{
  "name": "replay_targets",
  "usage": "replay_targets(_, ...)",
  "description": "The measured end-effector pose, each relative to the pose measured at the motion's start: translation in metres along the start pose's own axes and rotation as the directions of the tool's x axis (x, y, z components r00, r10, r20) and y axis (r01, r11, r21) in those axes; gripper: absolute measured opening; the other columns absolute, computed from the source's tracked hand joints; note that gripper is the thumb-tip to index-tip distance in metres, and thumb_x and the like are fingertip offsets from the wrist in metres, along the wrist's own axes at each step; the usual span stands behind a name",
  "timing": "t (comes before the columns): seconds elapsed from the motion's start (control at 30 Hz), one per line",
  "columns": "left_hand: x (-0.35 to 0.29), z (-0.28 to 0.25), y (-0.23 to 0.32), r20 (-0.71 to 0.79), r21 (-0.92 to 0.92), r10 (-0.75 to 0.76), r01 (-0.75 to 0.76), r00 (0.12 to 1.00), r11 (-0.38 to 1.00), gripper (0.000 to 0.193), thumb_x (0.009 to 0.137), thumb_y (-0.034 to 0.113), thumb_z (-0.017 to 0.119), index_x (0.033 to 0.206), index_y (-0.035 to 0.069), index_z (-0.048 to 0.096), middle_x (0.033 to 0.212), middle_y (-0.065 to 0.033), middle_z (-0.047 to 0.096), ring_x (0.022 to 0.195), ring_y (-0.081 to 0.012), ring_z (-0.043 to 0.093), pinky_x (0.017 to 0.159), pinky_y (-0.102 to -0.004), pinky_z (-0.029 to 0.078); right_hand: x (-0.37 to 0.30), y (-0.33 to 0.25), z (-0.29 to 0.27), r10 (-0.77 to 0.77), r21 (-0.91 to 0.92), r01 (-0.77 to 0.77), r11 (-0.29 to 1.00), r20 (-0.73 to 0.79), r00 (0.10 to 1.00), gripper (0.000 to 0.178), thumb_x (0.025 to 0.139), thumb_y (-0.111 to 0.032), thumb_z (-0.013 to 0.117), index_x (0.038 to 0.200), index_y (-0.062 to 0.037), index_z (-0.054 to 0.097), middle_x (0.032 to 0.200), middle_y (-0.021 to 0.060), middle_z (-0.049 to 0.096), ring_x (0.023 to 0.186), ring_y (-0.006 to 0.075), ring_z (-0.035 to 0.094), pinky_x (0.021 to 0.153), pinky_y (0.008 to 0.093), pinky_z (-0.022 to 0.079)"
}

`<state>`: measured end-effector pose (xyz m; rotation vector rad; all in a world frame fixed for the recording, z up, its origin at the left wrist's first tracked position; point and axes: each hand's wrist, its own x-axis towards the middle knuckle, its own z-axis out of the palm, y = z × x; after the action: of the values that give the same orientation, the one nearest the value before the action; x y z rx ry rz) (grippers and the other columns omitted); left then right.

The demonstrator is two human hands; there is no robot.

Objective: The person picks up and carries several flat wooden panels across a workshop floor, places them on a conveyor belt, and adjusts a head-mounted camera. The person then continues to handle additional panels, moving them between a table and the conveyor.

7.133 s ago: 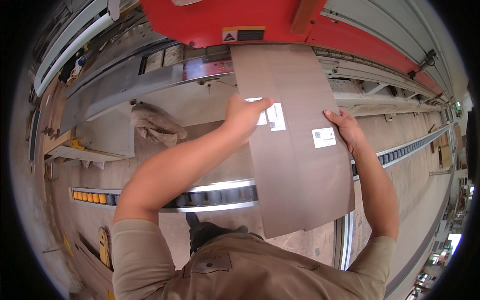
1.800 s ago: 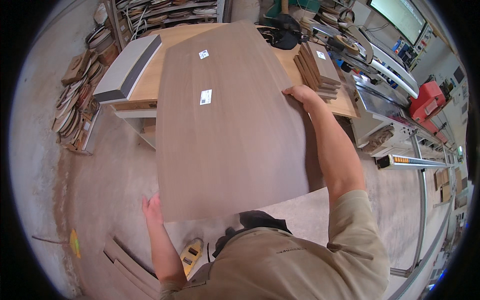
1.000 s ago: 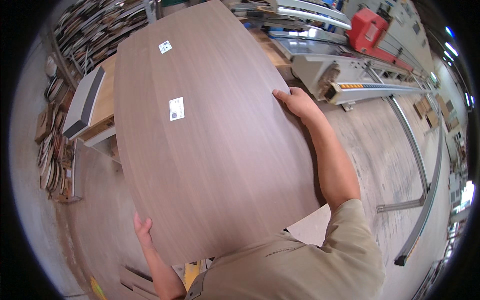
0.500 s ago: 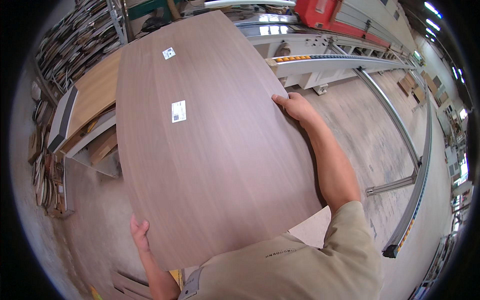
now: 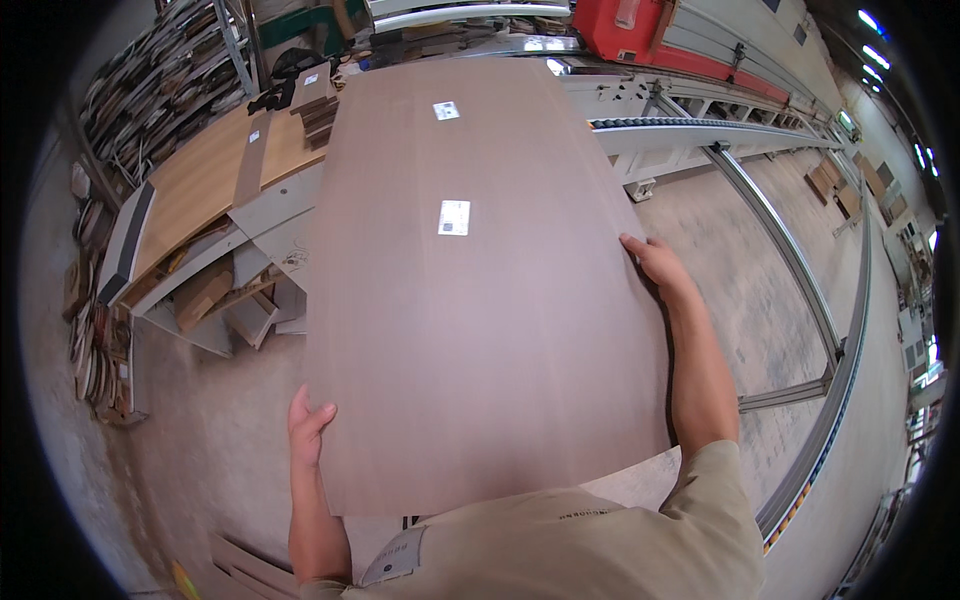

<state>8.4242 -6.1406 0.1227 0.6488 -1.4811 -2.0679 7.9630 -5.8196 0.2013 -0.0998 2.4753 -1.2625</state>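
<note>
A large brown wood-grain panel (image 5: 480, 330) spans the middle of the view, its near edge close against my shirt. Two white labels are stuck on its upper face, an upper label (image 5: 446, 111) and a lower label (image 5: 454, 218). My right hand (image 5: 655, 262) grips the panel's right edge, thumb on top and fingers hidden beneath. At the lower left edge, my left hand (image 5: 310, 425) clasps the board with its thumb showing; the other fingers are partly hidden.
To the left stands a workbench (image 5: 190, 200) with a light wood top, bearing narrow brown strips (image 5: 318, 120). Metal frame rails (image 5: 785, 250) extend on the right, beside a long machine with a red housing (image 5: 625, 30). Brown boards (image 5: 250, 570) lie on the floor at lower left.
The panel has swung to the right and straightened, its far end dropping lower in view. Both hands moved with it, keeping their hold. More of the workbench and its strips now shows.
</note>
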Motion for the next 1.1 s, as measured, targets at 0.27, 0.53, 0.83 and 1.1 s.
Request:
replay_targets(0.27, 0.077, 0.084, 0.010, 0.093, 0.048, -0.019, 0.015, 0.995, 0.999, 0.060, 0.080, 0.010, 0.063, 0.133, -0.008, 0.045, 0.125, -0.0144, 0.059, 0.115, -0.0214, 0.057, 0.101, -0.0323, 0.042, 0.079, 0.012, -0.046, 0.057, 0.032, -0.058, 0.998, 0.021, 0.998, 0.066, 0.087, -0.041, 0.068, 0.123, 0.0128, 0.055, 0.112, 0.0204, 0.066, 0.097, 0.0268, 0.064, 0.087, 0.0380, 0.049)
replay_targets(0.53, 0.133, 0.179, -0.041, 0.086, 0.038, -0.047, 0.044, 0.995, 0.998, 0.057, 0.082, 0.012, 0.065, 0.132, -0.007, 0.046, 0.126, -0.0135, 0.059, 0.116, -0.0206, 0.056, 0.102, -0.0328, 0.041, 0.198, 0.030, -0.101, -0.002, 0.002, 0.002, 1.000, 0.015, 1.000, 0.055, 0.088, -0.038, 0.067, 0.114, 0.0099, 0.062, 0.104, 0.0184, 0.069, 0.090, 0.0260, 0.066, 0.082, 0.0376, 0.051)
replay_targets(0.83, 0.156, 0.303, -0.107, -0.302, 0.047, -0.176, 0.199, 0.937, 0.979, 0.063, 0.093, 0.020, 0.062, 0.140, -0.012, 0.035, 0.134, -0.0154, 0.054, 0.122, -0.0216, 0.053, 0.105, -0.0330, 0.039, 0.354, 0.030, -0.191, 0.011, 0.009, -0.014, 1.000, 0.238, 0.971, 0.061, 0.088, -0.038, 0.067, 0.127, 0.0069, 0.054, 0.117, 0.0165, 0.065, 0.099, 0.0237, 0.064, 0.085, 0.0360, 0.050)
replay_targets(1.1, 0.174, 0.394, -0.104, -0.461, -0.066, -0.178, 0.166, 0.869, 0.984, 0.058, 0.094, 0.022, 0.063, 0.136, -0.013, 0.043, 0.128, -0.0140, 0.058, 0.118, -0.0201, 0.055, 0.103, -0.0312, 0.041, 0.414, 0.030, -0.215, 0.004, 0.056, -0.021, 0.998, 0.296, 0.955, 0.070, 0.086, -0.044, 0.068, 0.135, 0.0023, 0.049, 0.123, 0.0156, 0.062, 0.104, 0.0263, 0.062, 0.091, 0.0440, 0.047)
